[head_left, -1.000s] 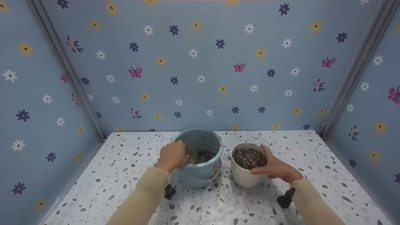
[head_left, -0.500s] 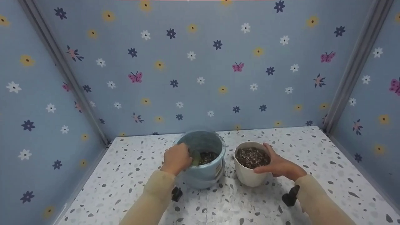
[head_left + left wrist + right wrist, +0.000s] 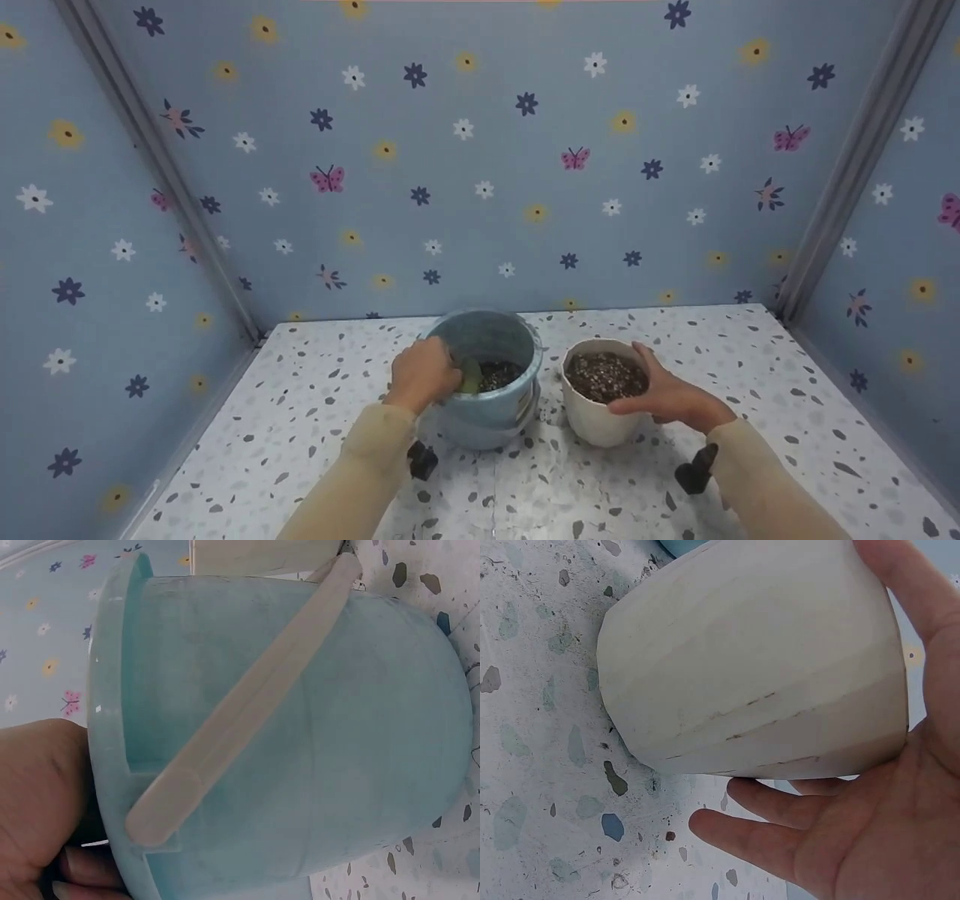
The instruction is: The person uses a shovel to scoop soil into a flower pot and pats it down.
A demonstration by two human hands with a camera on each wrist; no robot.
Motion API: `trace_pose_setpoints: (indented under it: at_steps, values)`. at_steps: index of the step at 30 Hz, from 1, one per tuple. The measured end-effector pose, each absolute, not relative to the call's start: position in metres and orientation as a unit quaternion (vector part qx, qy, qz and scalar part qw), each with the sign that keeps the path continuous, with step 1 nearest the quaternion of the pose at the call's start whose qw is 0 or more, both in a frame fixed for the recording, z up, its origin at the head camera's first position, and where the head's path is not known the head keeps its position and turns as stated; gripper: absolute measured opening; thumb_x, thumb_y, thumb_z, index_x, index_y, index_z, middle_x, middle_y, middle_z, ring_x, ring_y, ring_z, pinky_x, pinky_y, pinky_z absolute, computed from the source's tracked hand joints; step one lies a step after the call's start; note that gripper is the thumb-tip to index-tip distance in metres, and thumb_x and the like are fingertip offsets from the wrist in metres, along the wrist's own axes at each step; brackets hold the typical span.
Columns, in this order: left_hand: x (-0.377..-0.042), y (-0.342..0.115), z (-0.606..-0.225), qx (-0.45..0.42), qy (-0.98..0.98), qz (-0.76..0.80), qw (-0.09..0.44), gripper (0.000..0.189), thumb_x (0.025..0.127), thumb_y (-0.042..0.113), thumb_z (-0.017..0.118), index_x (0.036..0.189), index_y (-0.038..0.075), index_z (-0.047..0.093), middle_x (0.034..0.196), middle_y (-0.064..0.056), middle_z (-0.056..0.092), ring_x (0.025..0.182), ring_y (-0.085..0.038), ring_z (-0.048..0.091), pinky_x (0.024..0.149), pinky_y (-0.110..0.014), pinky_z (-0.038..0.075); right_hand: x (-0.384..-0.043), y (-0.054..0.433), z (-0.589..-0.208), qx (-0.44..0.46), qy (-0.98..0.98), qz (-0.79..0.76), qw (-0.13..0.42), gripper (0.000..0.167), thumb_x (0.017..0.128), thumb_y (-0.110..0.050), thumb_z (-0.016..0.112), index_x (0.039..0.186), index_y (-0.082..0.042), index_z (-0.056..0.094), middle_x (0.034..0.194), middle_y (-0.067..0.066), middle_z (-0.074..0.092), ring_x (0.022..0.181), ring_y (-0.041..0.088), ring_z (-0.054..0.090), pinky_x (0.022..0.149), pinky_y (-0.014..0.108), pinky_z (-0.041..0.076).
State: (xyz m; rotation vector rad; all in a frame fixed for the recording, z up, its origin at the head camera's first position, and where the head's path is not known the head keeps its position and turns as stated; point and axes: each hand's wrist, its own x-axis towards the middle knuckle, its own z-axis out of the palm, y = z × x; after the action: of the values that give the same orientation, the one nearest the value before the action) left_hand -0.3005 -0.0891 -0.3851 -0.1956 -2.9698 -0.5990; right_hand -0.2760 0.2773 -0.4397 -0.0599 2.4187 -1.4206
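My left hand [image 3: 424, 373] reaches over the left rim of a light-blue bucket [image 3: 480, 424], fingers curled down inside. It grips a green scoop-like tool [image 3: 471, 375], mostly hidden by the hand and the bucket wall. Dark soil [image 3: 501, 375] lies in the bucket. In the left wrist view, the bucket's pale handle [image 3: 240, 709] hangs down its side, with the hand [image 3: 37, 802] at the rim. My right hand [image 3: 671, 397] holds a white flowerpot [image 3: 596, 427] from the right, thumb at the front rim. Speckled soil [image 3: 607, 376] fills this pot nearly to the top.
Both containers stand on a white terrazzo-patterned table [image 3: 315, 382], the pot a short gap right of the bucket. A blue flowered wall [image 3: 480, 225] rises close behind them. Similar side walls close in the left and right. A black wrist mount [image 3: 422, 460] hangs under each forearm.
More of the green scoop-like tool shows beside my left hand inside the bucket. The view has shifted slightly; the right hand keeps its hold on the flowerpot.
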Motion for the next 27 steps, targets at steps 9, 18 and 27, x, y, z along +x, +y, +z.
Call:
trace_pose_setpoints:
  at_steps: [9,18,27]
  values:
    - [-0.301,-0.094,-0.38,-0.066,-0.969,-0.237,0.017,0.039,0.08,0.007,0.065,0.055,0.017,0.038,0.052,0.004,0.032,0.047,-0.014,0.032,0.045,-0.031,0.029,-0.275,0.277,-0.441,-0.029,0.844,-0.507,0.172,0.127,0.08,-0.036,0.084,0.157,-0.021,-0.015,0.159,0.029,-0.008,0.14,0.057,0.013,0.097,0.073,0.032]
    - [-0.304,-0.099,-0.379,-0.055,-0.952,-0.301,-0.003,0.038,0.079,0.01,0.066,0.053,0.017,0.039,0.051,0.005,0.034,0.045,-0.012,0.034,0.044,-0.029,0.031,-0.275,0.278,-0.439,-0.023,0.844,-0.507,0.175,0.127,0.08,-0.036,0.084,0.157,-0.021,-0.015,0.159,0.029,-0.01,0.141,0.056,0.012,0.098,0.072,0.031]
    - [-0.304,-0.103,-0.374,-0.06,-0.923,-0.376,-0.05,0.034,0.078,0.014,0.073,0.053,0.015,0.05,0.054,0.003,0.049,0.051,-0.014,0.045,0.052,-0.029,0.042,-0.274,0.277,-0.437,-0.024,0.844,-0.507,0.174,0.128,0.079,-0.036,0.085,0.157,-0.021,-0.015,0.159,0.028,-0.01,0.141,0.056,0.011,0.098,0.072,0.031]
